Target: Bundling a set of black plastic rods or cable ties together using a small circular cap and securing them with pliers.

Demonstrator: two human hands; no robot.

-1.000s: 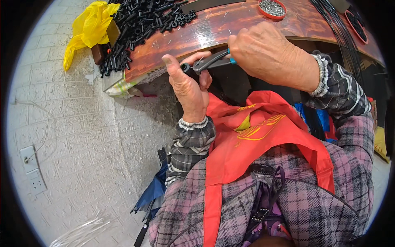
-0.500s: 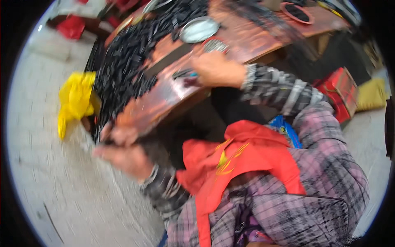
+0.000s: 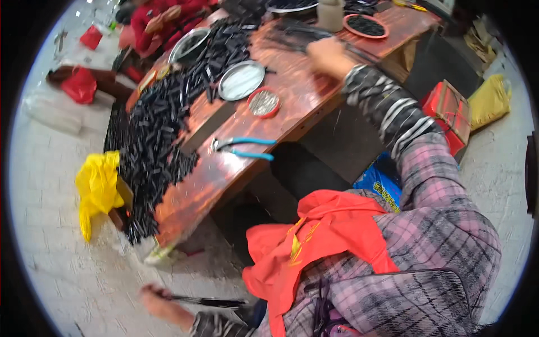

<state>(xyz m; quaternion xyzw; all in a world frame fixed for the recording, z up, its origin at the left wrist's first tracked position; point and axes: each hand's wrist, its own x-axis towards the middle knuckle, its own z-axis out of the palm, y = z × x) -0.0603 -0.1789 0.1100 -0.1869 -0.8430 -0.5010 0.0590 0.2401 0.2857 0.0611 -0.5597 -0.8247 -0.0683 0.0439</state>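
Right hand point(image 3: 330, 59) at 1 o'clock in view, over the surface point(image 3: 182, 208), at the bundle of thin black strands point(image 3: 283, 38); motion blur, can't tell if fingers are spread or pinching. Left hand point(image 3: 168, 310) out at 7 o'clock, well off the surface, against the left end of a slim black piece point(image 3: 222, 302); grip unclear, also blurred. Pliers point(image 3: 247, 141) lie on the surface just off centre at 10 o'clock, nose toward 9, teal handles apart and toward 3, lower handle tip right at the front edge. That edge slants from 8 up to between 1 and 2. Dark flat bar point(image 3: 209, 132) sits just beyond the pliers' nose. Red dish of small silver bits point(image 3: 264, 103) at 12, pale plate point(image 3: 241, 80) just beside it. Black pile point(image 3: 160, 132) covers the 10 o'clock side, out to the surface's far-left edge; yellow bag point(image 3: 98, 182) hangs there at 9. Room to move: bare wood between pliers and strands, plus a gap between front edge and red cloth point(image 3: 323, 227) at 5.
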